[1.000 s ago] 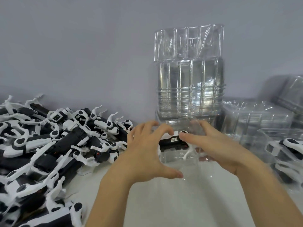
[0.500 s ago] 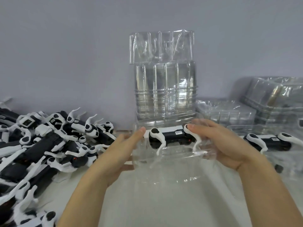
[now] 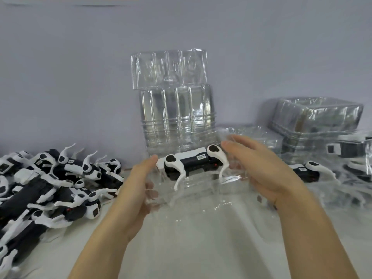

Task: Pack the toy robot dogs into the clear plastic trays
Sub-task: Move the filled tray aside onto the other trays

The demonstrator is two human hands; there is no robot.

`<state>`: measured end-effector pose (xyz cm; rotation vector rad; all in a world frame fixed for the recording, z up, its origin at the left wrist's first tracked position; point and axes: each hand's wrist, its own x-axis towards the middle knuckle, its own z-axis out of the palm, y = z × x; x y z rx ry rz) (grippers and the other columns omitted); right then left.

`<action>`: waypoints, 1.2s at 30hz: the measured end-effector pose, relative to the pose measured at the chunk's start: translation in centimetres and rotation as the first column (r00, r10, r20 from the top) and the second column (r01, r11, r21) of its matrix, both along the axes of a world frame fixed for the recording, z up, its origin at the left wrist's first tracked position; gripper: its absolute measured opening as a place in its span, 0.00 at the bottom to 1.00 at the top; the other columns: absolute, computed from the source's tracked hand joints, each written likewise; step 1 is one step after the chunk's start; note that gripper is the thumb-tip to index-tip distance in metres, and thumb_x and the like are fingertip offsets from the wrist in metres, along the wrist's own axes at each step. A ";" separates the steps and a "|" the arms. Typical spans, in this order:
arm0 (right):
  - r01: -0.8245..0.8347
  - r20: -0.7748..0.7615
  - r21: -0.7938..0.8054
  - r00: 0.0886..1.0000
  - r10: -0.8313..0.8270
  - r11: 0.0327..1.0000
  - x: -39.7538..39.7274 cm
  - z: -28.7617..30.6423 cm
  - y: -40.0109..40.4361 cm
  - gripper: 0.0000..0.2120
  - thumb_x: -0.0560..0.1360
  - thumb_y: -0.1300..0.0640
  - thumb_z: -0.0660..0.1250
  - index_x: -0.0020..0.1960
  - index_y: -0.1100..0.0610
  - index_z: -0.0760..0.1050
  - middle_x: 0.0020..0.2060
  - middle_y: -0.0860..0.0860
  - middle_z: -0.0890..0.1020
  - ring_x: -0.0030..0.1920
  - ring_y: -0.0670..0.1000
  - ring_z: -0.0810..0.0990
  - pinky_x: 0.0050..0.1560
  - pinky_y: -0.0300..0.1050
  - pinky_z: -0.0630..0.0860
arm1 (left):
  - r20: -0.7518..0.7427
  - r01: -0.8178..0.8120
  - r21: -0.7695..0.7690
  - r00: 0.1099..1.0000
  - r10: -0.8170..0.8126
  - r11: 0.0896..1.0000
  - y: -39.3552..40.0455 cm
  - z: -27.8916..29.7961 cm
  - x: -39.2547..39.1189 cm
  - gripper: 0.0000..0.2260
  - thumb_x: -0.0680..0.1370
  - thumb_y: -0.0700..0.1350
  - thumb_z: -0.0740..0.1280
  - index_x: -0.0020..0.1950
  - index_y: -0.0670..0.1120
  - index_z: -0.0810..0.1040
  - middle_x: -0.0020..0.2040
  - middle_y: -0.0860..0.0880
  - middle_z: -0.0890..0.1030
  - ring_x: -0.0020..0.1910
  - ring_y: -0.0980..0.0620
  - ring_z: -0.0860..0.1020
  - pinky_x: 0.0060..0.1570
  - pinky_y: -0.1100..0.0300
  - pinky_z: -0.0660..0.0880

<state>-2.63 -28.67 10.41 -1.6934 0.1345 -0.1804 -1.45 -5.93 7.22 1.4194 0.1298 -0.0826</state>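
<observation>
Both of your hands cup a clear plastic tray [image 3: 193, 190] between them: your left hand [image 3: 138, 186] holds its left end with the fingers curled under it and showing through the plastic, and your right hand [image 3: 259, 168] lies along its right end, fingers fairly straight and reaching round the far side. One toy robot dog [image 3: 193, 164] sits in that tray, black body level and white legs pointing down into the moulded pockets, so you look to be at the end of seating it, or carrying the filled tray. Your next move probably calls for setting it down to your right, beside the packed tray [image 3: 314, 172] that already holds one dog; keep it level and go easy, since the thin shell will flex. Counting: one dog in hand, at least one packed at right, with perhaps a second further back, too blurred to tell. The loose pile of dogs [image 3: 52, 182] on your left holds well over ten, too tangled for an exact number. One tall stack of empty trays [image 3: 175, 109] stands behind, and a wrapped bundle [image 3: 318, 115] lies at far right.
</observation>
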 end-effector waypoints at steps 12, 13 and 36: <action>0.130 -0.100 -0.506 0.973 -0.208 0.853 -1.9 7.8 -11.6 0.11 0.81 0.49 0.63 0.58 0.53 0.78 0.48 0.57 0.85 0.41 0.57 0.81 0.47 0.52 0.78 | 0.096 0.221 0.104 0.968 -0.230 0.970 -12.5 5.3 0.3 0.14 0.82 0.58 0.58 0.45 0.50 0.74 0.29 0.52 0.73 0.28 0.53 0.71 0.33 0.61 0.69; 0.104 -0.135 -0.524 0.970 -0.203 0.846 -1.8 8.1 -12.7 0.12 0.82 0.51 0.61 0.61 0.54 0.77 0.48 0.59 0.84 0.41 0.58 0.80 0.47 0.53 0.76 | 0.067 0.234 0.116 0.968 -0.243 0.965 -14.0 5.4 0.6 0.15 0.82 0.59 0.57 0.46 0.49 0.74 0.35 0.50 0.75 0.33 0.51 0.74 0.37 0.59 0.71; 0.252 0.076 -0.858 0.924 -0.375 0.447 -0.5 7.5 -17.3 0.14 0.80 0.57 0.63 0.63 0.57 0.78 0.64 0.56 0.79 0.60 0.57 0.76 0.62 0.49 0.71 | -0.150 0.276 0.234 0.958 -0.246 0.932 -21.6 4.2 3.0 0.22 0.84 0.59 0.50 0.67 0.47 0.73 0.65 0.42 0.77 0.63 0.45 0.76 0.65 0.47 0.71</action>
